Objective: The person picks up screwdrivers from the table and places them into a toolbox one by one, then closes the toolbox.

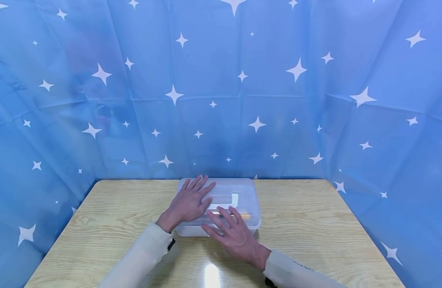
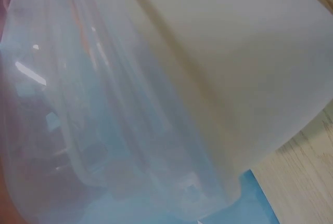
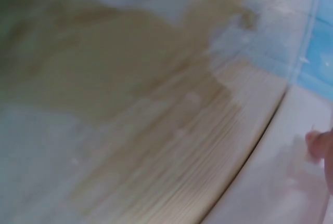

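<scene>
A clear plastic box (image 1: 242, 198) with a lid stands at the back middle of a wooden table (image 1: 98, 224). My left hand (image 1: 192, 200) lies flat on the left part of the lid, fingers straight and spread. My right hand (image 1: 230, 230) has its fingers straight over the box's near front edge, touching the lid. Something pale and orange shows dimly inside the box. The left wrist view is filled by the box's clear lid and cloudy wall (image 2: 234, 78). In the right wrist view, blurred wood grain (image 3: 197, 146) and one fingertip (image 3: 320, 146) show at the right.
Blue cloth with white stars (image 1: 221, 88) hangs behind and on both sides of the table. Bare wood lies to the left and right of the box. A bright glare spot (image 1: 211, 275) sits on the table's near edge.
</scene>
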Demonstrator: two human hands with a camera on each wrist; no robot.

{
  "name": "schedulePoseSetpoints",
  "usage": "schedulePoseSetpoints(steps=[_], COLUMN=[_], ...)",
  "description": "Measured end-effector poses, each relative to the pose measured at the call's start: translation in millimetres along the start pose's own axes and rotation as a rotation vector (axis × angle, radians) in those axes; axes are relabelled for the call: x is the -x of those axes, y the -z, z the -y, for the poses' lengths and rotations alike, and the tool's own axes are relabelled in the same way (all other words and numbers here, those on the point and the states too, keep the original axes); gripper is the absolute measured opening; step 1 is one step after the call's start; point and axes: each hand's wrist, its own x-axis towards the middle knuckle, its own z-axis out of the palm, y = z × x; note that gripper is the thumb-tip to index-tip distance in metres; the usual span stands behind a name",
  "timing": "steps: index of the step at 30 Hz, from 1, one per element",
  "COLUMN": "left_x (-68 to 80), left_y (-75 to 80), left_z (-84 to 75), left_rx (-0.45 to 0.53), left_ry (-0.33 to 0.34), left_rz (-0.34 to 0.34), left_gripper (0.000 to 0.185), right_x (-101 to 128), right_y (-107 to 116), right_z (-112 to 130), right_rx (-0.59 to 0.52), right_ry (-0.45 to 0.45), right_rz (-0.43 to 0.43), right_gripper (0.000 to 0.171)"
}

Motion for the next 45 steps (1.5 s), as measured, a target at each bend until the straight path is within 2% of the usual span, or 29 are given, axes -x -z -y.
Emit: schedulePoseSetpoints(steps=[17, 22, 28, 34, 41, 45], left_x=[-1.4, -2.3, -4.1, -5.8, -4.1, -2.1], left_y=[-2.2, -3.7, -4.6, -4.7, -4.2, -2.2], left_z=[0.8, -0.6, -0.7, 0.5, 5.7, 8.2], left_rx=[-0.004, 0.001, -0.017, -0.013, 0.089, 0.096], left_ry=[-0.006, -0.023, -0.006, -0.005, -0.013, -0.03], left_rz=[-0.003, -0.001, 0.005, 0.004, -0.081, -0.128], left_gripper=[0.053, 0.053, 0.053, 0.053, 0.049, 0.046], right_x=[-0.6, 1.8, 2.0, 1.1, -3.3, -6.2], right_y=[-0.9, -1.2, 0.3, 1.1, 1.0, 4.1], right_z=[-0.5, -2.1, -1.2, -1.0, -1.2, -1.9], right_rx=[0.046, 0.034, 0.011, 0.004, -0.005, -0.036], right_ry=[-0.001, -0.008, -0.018, -0.03, -0.037, -0.043], right_rz=[0.014, 0.004, 0.024, 0.031, -0.001, 0.01], right_gripper=[0.069, 0.072, 0.078, 0.074, 0.079, 0.078])
